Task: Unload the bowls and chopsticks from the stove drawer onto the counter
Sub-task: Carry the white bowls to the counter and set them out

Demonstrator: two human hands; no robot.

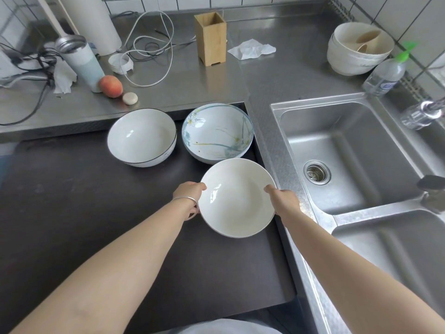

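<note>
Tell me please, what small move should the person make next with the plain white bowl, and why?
Probably lower the plain white bowl onto the dark surface and let go. The left hand and right hand grip its opposite rims, and it sits just in front of the black-rimmed bowl and floral bowl already set there, with free space below.

Nothing legible; the clear bottle (382, 77) at two o'clock carries a blue label, perhaps lettered, too blurred to read.
</note>
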